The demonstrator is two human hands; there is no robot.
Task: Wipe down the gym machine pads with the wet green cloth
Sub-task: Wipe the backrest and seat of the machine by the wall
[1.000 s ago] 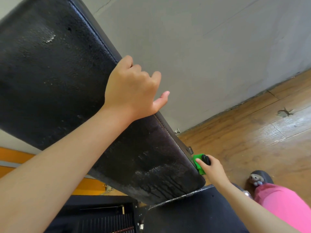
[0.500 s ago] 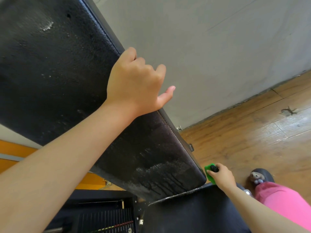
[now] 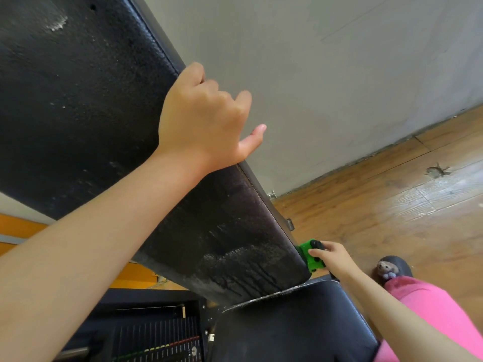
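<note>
The left hand (image 3: 206, 121) curls its fingers over the side edge of the big black bumpy back pad (image 3: 86, 105). Lower down, the right hand (image 3: 333, 259) pinches the wet green cloth (image 3: 308, 257) against that pad's bottom corner. I think the edge is being wiped; next the cloth should rub up along it. Both hands have stayed almost where they were.

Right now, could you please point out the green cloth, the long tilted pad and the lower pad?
green cloth (image 3: 305, 250): head view, on its bright upper-left fold.
long tilted pad (image 3: 78, 113): head view, on its bare textured face.
lower pad (image 3: 287, 330): head view, on its bare top.
</note>
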